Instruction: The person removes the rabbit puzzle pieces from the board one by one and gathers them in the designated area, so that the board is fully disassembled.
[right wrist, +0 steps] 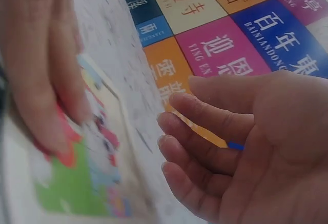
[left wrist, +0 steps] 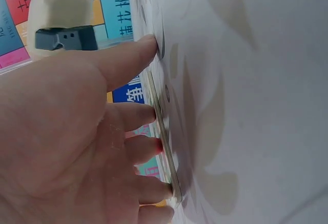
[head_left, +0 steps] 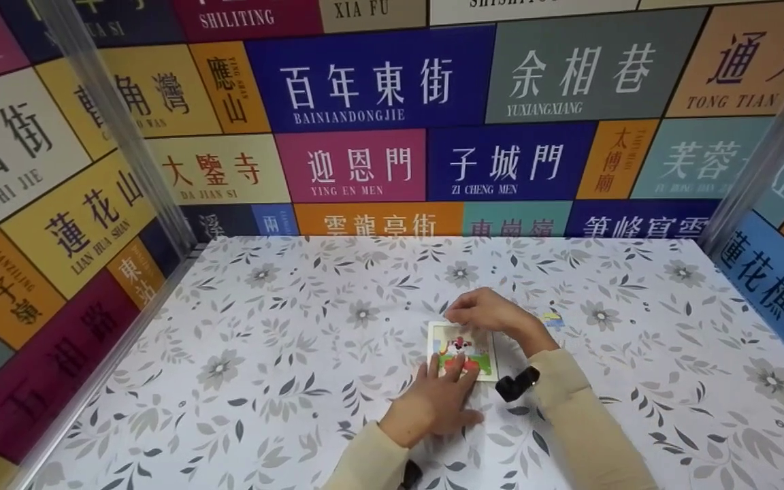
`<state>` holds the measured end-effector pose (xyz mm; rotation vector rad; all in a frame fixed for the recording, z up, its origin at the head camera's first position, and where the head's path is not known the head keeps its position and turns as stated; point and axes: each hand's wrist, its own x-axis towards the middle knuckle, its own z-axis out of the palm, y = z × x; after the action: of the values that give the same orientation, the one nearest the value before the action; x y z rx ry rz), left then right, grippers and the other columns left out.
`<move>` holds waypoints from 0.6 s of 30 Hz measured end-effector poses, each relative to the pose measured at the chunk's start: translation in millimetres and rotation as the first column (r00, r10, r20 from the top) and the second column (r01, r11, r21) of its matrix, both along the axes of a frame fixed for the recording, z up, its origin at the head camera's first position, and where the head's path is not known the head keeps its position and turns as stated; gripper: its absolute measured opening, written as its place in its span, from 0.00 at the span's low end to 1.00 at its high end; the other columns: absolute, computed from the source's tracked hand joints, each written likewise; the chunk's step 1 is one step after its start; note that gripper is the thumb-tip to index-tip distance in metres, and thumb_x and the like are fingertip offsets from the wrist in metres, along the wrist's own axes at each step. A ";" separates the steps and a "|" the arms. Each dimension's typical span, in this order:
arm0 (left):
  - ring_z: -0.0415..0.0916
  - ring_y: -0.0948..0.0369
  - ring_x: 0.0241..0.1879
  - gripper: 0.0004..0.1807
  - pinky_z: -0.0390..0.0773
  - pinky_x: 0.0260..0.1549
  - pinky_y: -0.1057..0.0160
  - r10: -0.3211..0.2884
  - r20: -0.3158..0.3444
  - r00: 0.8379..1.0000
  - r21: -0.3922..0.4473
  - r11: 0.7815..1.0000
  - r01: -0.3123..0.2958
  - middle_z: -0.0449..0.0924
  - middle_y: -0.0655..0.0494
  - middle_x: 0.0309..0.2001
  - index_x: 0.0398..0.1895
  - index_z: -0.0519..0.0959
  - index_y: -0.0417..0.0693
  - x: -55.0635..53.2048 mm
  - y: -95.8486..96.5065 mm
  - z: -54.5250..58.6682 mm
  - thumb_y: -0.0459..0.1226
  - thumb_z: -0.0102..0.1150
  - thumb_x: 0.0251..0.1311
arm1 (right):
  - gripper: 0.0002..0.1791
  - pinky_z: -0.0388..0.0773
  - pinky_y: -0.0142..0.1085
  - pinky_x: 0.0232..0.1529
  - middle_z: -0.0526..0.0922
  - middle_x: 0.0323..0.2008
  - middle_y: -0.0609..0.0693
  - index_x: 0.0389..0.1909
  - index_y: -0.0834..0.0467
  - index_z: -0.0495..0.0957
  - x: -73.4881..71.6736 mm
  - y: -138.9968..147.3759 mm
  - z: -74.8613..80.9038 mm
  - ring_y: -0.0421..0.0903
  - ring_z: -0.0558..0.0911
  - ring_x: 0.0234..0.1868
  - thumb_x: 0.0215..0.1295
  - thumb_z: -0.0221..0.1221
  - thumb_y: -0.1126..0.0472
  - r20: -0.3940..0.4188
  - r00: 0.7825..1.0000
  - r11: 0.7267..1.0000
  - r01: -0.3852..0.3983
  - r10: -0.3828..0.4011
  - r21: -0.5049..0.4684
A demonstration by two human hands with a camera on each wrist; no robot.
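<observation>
A small jigsaw puzzle board (head_left: 433, 331) with a pale rim lies on the table, showing a cartoon animal in red on green grass. Its upper part is bare beige. My left hand (head_left: 439, 401) rests on the lower part, fingers spread and fingertips touching the picture; the thumb is off to the side on the cloth. In the left wrist view the board (left wrist: 166, 144) appears edge-on under those fingertips. My right hand (head_left: 491, 313) hovers at the board's top edge. Its fingers (right wrist: 197, 149) are loosely bent, with nothing between them and the thumb.
A small yellow and blue piece (head_left: 553, 318) lies right of the board, beside the right wrist. White cloth with grey flowers (head_left: 283, 320) covers the table. Walls of coloured name panels (head_left: 368, 167) stand at the back and sides, with clear corner posts (head_left: 154, 170).
</observation>
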<state>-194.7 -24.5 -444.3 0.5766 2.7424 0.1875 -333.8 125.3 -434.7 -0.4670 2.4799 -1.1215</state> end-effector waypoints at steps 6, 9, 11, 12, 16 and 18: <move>0.44 0.43 0.80 0.43 0.53 0.77 0.46 0.002 0.004 1.000 0.005 1.000 -0.002 0.47 0.55 0.82 0.81 0.51 0.62 0.0 -1.8 -2.1 0.61 0.53 0.67 | 0.14 0.76 0.31 0.38 0.87 0.40 0.52 0.46 0.59 0.86 -1.1 -10.2 -19.1 0.42 0.80 0.39 0.70 0.61 0.54 0.046 0.999 1.000 -0.002 0.002 0.003; 0.45 0.43 0.80 0.43 0.54 0.76 0.44 0.012 0.002 1.000 0.005 1.000 -0.012 0.48 0.55 0.82 0.80 0.52 0.62 0.5 -0.7 -2.2 0.60 0.54 0.66 | 0.14 0.75 0.31 0.37 0.87 0.41 0.53 0.46 0.59 0.86 -0.1 -9.5 -23.9 0.42 0.79 0.39 0.70 0.61 0.55 0.034 0.999 1.000 -0.002 0.002 -0.010; 0.45 0.42 0.80 0.43 0.55 0.76 0.43 0.018 0.002 1.000 0.008 1.000 -0.018 0.48 0.55 0.81 0.80 0.53 0.62 1.0 0.4 -1.8 0.60 0.54 0.66 | 0.13 0.74 0.31 0.38 0.87 0.41 0.53 0.45 0.59 0.87 0.6 -7.7 -25.9 0.41 0.79 0.38 0.70 0.61 0.55 0.016 1.000 1.000 -0.003 0.004 -0.014; 0.46 0.42 0.80 0.43 0.55 0.75 0.42 0.020 0.001 1.000 0.010 1.000 -0.020 0.48 0.55 0.81 0.80 0.53 0.62 0.9 0.9 -1.7 0.60 0.54 0.66 | 0.13 0.74 0.32 0.39 0.87 0.41 0.53 0.45 0.59 0.87 0.9 -6.6 -26.7 0.41 0.78 0.38 0.70 0.61 0.55 0.006 1.000 1.000 -0.007 0.007 -0.014; 0.47 0.41 0.79 0.42 0.58 0.74 0.40 0.023 -0.004 1.000 -0.006 1.000 -0.023 0.50 0.55 0.81 0.80 0.54 0.61 0.5 3.3 -0.2 0.60 0.54 0.67 | 0.13 0.72 0.33 0.39 0.87 0.38 0.53 0.43 0.60 0.87 2.0 -2.5 -27.8 0.40 0.77 0.35 0.70 0.61 0.55 -0.031 0.998 0.998 -0.055 0.054 -0.023; 0.48 0.41 0.79 0.42 0.59 0.73 0.40 0.019 -0.003 1.000 -0.019 1.000 -0.020 0.50 0.54 0.81 0.80 0.54 0.61 0.0 4.8 -0.1 0.60 0.53 0.67 | 0.12 0.71 0.33 0.38 0.86 0.34 0.52 0.42 0.60 0.87 2.6 -0.9 -27.7 0.40 0.76 0.33 0.70 0.61 0.56 -0.033 0.997 0.997 -0.075 0.074 -0.028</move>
<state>-194.7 -19.7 -444.3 0.5457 2.7505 0.1655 -331.2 124.4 -462.5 -0.5859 2.4549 -1.1307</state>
